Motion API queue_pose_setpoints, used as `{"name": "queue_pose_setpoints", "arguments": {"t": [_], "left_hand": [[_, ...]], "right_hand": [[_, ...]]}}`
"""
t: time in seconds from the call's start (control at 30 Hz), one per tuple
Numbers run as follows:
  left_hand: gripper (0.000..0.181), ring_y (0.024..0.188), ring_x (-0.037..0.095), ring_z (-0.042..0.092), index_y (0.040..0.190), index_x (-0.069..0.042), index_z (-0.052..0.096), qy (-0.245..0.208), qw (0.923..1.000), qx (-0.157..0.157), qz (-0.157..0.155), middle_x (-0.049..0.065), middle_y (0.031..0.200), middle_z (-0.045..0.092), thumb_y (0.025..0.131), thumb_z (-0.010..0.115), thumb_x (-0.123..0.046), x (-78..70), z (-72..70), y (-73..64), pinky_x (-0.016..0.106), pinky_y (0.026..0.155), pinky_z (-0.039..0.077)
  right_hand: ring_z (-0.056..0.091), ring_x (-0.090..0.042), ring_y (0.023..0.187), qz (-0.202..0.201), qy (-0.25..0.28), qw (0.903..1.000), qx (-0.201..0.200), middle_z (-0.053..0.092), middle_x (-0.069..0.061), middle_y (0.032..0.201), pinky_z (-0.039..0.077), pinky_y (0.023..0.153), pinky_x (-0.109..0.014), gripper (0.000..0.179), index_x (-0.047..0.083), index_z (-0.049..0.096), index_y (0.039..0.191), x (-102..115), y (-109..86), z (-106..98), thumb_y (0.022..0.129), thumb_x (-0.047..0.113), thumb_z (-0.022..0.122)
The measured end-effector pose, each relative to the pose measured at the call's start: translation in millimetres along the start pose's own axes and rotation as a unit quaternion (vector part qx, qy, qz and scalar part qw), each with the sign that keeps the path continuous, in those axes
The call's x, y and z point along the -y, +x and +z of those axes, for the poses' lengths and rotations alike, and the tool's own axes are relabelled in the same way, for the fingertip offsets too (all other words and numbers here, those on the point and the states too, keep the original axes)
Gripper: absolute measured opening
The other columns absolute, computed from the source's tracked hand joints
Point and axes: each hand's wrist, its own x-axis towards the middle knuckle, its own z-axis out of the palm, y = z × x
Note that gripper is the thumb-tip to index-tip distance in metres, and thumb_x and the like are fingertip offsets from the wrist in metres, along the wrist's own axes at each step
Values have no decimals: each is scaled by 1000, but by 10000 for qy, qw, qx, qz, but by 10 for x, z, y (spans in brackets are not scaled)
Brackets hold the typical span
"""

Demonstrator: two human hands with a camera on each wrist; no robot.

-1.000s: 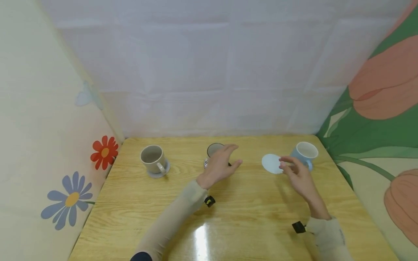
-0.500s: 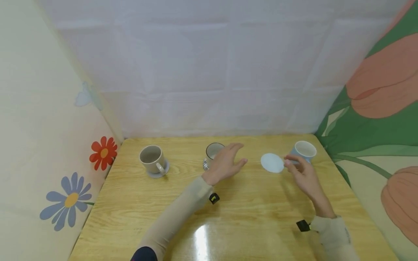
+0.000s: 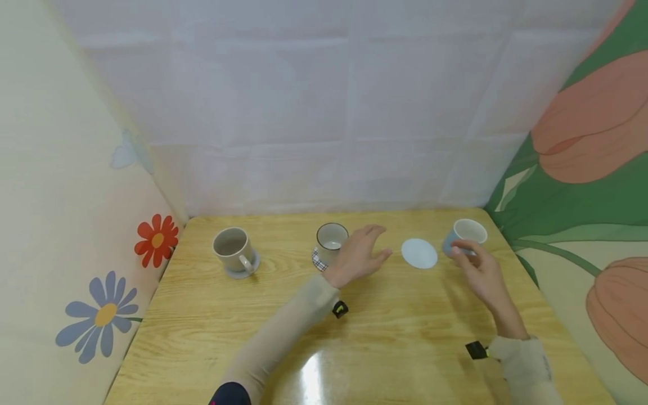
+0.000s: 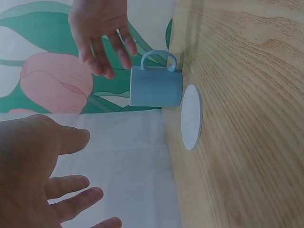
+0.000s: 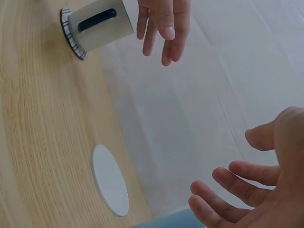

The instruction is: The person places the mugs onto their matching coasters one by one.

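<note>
My right hand [image 3: 481, 275] hovers just in front of the light blue mug [image 3: 449, 241], fingers loosely bent and holding nothing. In the left wrist view the mug's handle [image 4: 159, 53] shows, with my right fingers apart from it. Left of the mug a round white coaster [image 3: 419, 253] lies bare on the table. My left hand [image 3: 356, 256] is in the air between that coaster and a dark-rimmed mug [image 3: 331, 237], thumb and fingers spread with nothing between them. The dark-rimmed mug, its dark handle [image 5: 97, 20] visible in the right wrist view, stands on a checked coaster [image 3: 319, 260].
A beige mug [image 3: 233, 250] sits on a grey coaster [image 3: 255, 263] at the left of the wooden table [image 3: 202, 337]. White cloth [image 3: 304, 112] hangs behind the table. Flower-printed cloths stand along both sides.
Both hands have drifted right, the left away from the dark-rimmed mug, uncovering more of it. The right has moved off the white coaster's edge to before the blue mug. Mugs and coasters stay put.
</note>
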Motion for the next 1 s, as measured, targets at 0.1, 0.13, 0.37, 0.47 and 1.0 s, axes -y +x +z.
{"name": "queue_pose_setpoints", "arguments": {"t": [0.1, 0.13, 0.37, 0.47, 1.0], "left_hand": [[62, 148, 27, 52, 160, -12, 46, 100, 9999, 26, 6, 7, 165, 50, 109, 61, -41, -33, 32, 23, 43, 125, 43], [62, 148, 27, 52, 161, -12, 46, 135, 9999, 32, 17, 7, 165, 50, 109, 61, -42, -44, 43, 32, 43, 125, 42], [61, 149, 24, 51, 160, -14, 47, 232, 9997, -2, 81, 6, 164, 51, 108, 62, -42, -116, 106, 104, 42, 125, 43], [62, 150, 24, 51, 160, -14, 47, 261, 9996, 17, 62, 5, 164, 50, 108, 62, -43, -128, 135, 132, 43, 125, 43], [61, 146, 22, 54, 158, -15, 49, 559, 9984, 5, -16, 4, 160, 55, 107, 61, -46, -228, 360, 335, 39, 123, 45]], "right_hand": [[57, 23, 97, 1, -3, 10000, -67, 67, -24, 135, 51, 77, -5, 34, -5, 63, 136, -11, -15, -16, 112, 18, 57], [55, 24, 97, 19, -26, 10000, -81, 62, -32, 139, 50, 77, -3, 34, -5, 63, 137, -14, -18, -24, 112, 17, 57], [52, 25, 94, 196, -296, 9993, -130, 66, -33, 133, 48, 73, -5, 37, -3, 62, 139, -67, -17, -79, 112, 22, 56], [52, 25, 90, 324, -370, 9985, -239, 68, -35, 128, 48, 69, -8, 38, -2, 63, 139, -99, -13, -95, 111, 24, 56], [45, 28, 93, 588, -425, 9949, -694, 63, -33, 140, 42, 76, 2, 42, -4, 63, 137, -288, -6, -159, 110, 27, 58]]}}
